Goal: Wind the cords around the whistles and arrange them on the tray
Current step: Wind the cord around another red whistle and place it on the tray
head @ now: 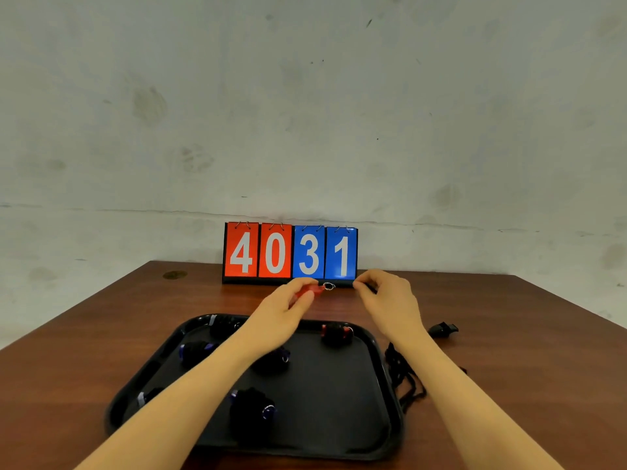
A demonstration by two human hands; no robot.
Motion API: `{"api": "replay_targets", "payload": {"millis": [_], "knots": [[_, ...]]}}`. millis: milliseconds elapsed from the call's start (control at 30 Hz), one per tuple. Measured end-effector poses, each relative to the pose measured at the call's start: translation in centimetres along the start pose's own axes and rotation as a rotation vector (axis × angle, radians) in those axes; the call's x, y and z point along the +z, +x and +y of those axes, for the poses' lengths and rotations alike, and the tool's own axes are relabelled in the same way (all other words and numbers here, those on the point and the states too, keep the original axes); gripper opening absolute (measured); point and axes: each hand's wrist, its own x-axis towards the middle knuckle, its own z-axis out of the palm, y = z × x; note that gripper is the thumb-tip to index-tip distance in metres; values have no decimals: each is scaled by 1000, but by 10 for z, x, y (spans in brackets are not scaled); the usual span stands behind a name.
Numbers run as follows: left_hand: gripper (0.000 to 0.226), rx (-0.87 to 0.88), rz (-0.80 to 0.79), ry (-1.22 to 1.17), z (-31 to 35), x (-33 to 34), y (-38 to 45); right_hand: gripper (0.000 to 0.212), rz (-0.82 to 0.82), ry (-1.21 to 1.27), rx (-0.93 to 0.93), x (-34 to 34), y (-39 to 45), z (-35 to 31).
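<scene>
Two hands meet above the far edge of the tray (390, 364), and between them we see a red whistle (307, 290) with a small silver split ring (328, 285) at its right end. Our left hand (288, 305) curls its fingers (305, 283) round the red body, gripping it in the air just in front of the scoreboard (290, 253) that reads 4031. Our right hand (386, 296) is bent in a pinch just right of the ring; something dark and thin shows at its fingertips, but we cannot tell whether it is the cord. On the black tray below lie several whistles already wrapped in black cord: a red one (336, 332) near the far right corner, a blue one (196, 351) at the left, another blue one (252, 410) near the front, and a dark bundle (274, 359) partly under the left forearm. Two more (222, 323) (147, 396) sit at the far and near left, their colours too dim to tell. Right of the tray, on the brown wooden surface (509, 334), a loose black cord (405, 378) lies in a heap beside the rim, and a black whistle (442, 329) rests farther back.
</scene>
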Motion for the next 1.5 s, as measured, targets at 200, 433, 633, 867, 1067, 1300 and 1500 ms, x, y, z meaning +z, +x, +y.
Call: {"api": "replay_targets", "payload": {"millis": [200,433,633,867,1067,1300,1500], "knots": [[35,-47,23,-41,-15,-7,15,14,99,86,66,26,10,5],[30,-50,109,-103,-30,-17,39,21,156,263,98,49,34,9],[12,-122,247,-513,-33,-14,53,32,17,302,114,76,50,21],[15,-177,200,-857,-38,-9,48,25,-66,442,119,83,49,17],[19,-199,249,-903,-37,-4,44,8,-188,261,7,81,36,5],[15,-145,358,-606,-44,-4,38,16,-317,-13,-375,73,14,-12],[20,-11,281,-267,-47,-3,32,21,-111,-141,-670,68,10,-15]]}}
